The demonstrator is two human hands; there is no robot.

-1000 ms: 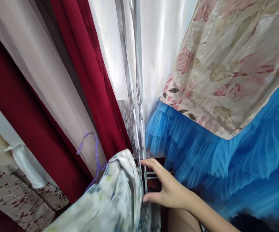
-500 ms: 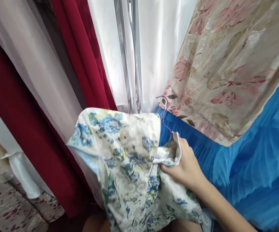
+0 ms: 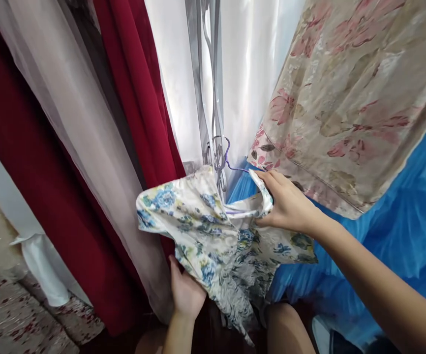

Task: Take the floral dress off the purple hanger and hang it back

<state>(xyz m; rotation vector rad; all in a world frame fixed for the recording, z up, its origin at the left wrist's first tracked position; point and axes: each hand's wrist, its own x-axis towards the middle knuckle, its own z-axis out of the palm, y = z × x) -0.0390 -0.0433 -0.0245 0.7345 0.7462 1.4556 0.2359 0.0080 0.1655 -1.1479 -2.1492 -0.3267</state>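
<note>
A short-sleeved white floral top (image 3: pixel 198 221) with blue and yellow flowers hangs in front of me on a thin purple hanger (image 3: pixel 228 157). My right hand (image 3: pixel 290 201) is closed around the neckline, near where the hanger's neck comes out. Low on the left, my left hand (image 3: pixel 187 295) holds the side of the top below the sleeve, its fingers partly hidden by the cloth. The hanger's hook points up beside pale hanging straps (image 3: pixel 216 98) and metal hooks. Gathered fabric bunches at the waist of the top.
Dark red curtain-like cloth (image 3: pixel 135 98) and a pale sheer cloth (image 3: pixel 83 123) hang on the left. White cloth (image 3: pixel 253 73) hangs behind. To the right are a beige floral garment (image 3: pixel 331 113) and blue pleated tulle (image 3: pixel 393 246). My knee (image 3: pixel 287 329) shows below.
My right hand has moved up with the top and hanger, bringing the hook near the straps. My left hand has come into view at the top's side.
</note>
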